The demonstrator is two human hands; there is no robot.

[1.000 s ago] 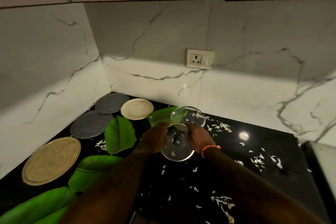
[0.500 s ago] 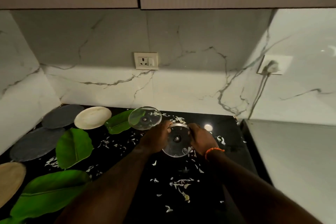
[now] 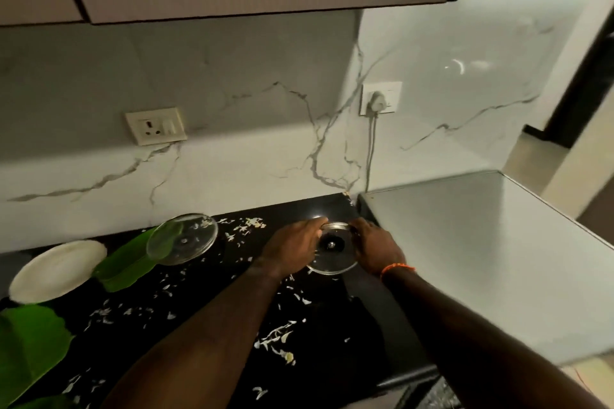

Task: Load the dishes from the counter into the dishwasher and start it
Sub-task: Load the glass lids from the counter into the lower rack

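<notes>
A round glass lid (image 3: 332, 251) with a dark centre knob is held just above the black counter (image 3: 319, 335), near its right end. My left hand (image 3: 292, 251) grips its left rim and my right hand (image 3: 377, 249) grips its right rim. A second glass lid (image 3: 182, 239) lies on the counter to the left, resting partly on a green leaf-shaped plate (image 3: 126, 264). Further left sits a white plate (image 3: 56, 271).
A steel-grey flat appliance top (image 3: 491, 252) adjoins the counter on the right. White scraps (image 3: 275, 339) litter the counter. Another green leaf plate (image 3: 26, 342) lies at the lower left. Wall sockets (image 3: 156, 125) and a plugged cable (image 3: 370, 149) are behind; cabinets hang overhead.
Both hands have carried the glass lid to the right along the counter, toward the grey top. The view has swung right, so the plates on the left have slid out of frame.
</notes>
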